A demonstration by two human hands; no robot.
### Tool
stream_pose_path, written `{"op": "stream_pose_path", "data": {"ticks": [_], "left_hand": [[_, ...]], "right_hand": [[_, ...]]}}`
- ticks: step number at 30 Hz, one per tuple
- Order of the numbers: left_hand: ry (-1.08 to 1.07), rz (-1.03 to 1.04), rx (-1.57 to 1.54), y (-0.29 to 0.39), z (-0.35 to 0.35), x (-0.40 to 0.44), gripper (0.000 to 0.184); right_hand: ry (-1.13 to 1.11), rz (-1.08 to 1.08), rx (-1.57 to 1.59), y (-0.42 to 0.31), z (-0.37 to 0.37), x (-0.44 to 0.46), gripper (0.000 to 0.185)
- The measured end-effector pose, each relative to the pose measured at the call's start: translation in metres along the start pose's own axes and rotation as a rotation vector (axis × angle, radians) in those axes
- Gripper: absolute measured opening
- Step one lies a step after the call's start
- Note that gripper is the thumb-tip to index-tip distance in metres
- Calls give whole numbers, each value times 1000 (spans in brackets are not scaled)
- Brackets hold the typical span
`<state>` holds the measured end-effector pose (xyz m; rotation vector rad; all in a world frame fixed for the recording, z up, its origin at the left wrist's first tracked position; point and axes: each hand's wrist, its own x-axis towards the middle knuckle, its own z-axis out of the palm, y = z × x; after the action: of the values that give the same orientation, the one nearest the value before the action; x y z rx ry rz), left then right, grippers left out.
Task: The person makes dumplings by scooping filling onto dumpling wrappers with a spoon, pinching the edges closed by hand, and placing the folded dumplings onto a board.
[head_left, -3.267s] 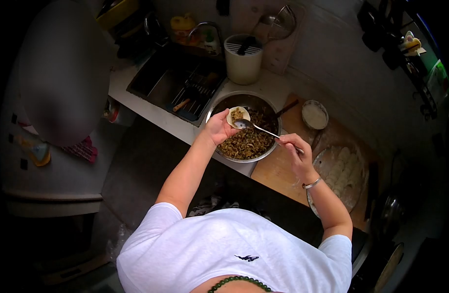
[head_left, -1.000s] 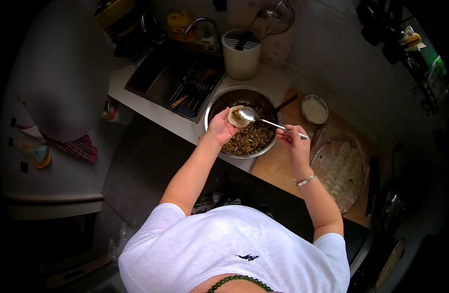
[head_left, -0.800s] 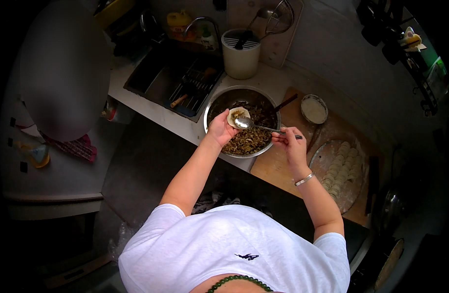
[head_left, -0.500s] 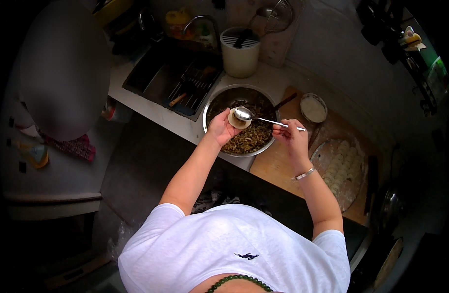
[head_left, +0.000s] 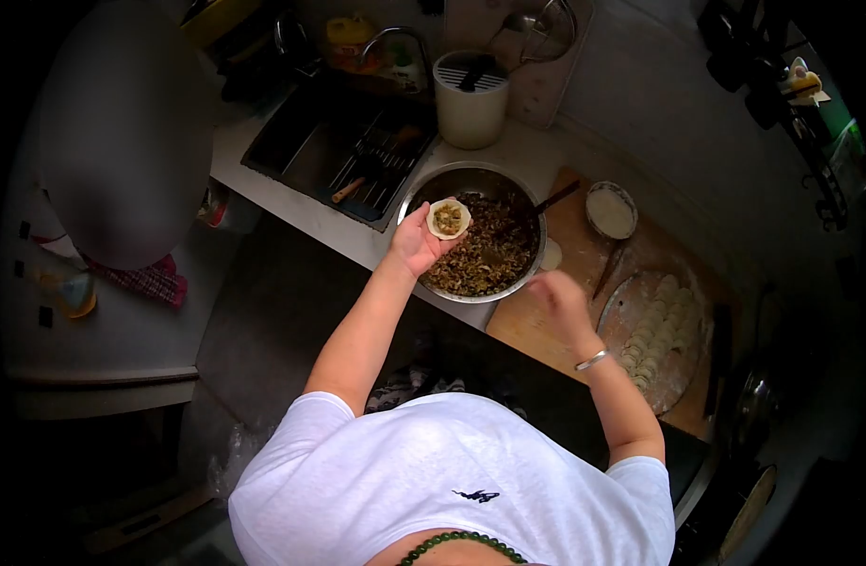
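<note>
My left hand (head_left: 417, 247) holds a round dough wrapper (head_left: 449, 219) with brown-green filling at its centre, above the left side of a metal bowl (head_left: 536, 275). Chopped filling (head_left: 489, 247) lies in the bowl, and a dark handle (head_left: 557, 196) leans over its right rim. My right hand (head_left: 560, 297) is blurred, just right of the bowl and over the wooden board (head_left: 527, 325); the spoon does not show in it. A pale dough round (head_left: 552, 255) lies beside the bowl. Rows of shaped dumplings (head_left: 654, 330) sit on a floured round tray (head_left: 676, 387) at the right.
A small bowl of white flour (head_left: 611, 209) stands on the board, a stick (head_left: 609, 269) below it. Behind the metal bowl is a white bin (head_left: 470, 108). The sink (head_left: 305, 156) with a rack lies to the left. Pans and utensils hang upper right.
The spoon has left the wrapper and my right hand, which has moved down towards the board. The filling in the wrapper is now uncovered. My left hand has shifted slightly left.
</note>
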<state>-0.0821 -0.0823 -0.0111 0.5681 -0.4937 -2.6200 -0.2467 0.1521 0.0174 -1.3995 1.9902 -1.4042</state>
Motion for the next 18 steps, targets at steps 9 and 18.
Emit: {"op": "stream_pose_path", "data": {"ticks": [9, 18], "left_hand": [[-90, -65, 113, -3, 33, -12, 40], [-320, -227, 176, -27, 84, -41, 52]], "right_hand": [[-398, -652, -598, 8, 27, -12, 29], [128, -637, -240, -49, -1, 21, 37]]}}
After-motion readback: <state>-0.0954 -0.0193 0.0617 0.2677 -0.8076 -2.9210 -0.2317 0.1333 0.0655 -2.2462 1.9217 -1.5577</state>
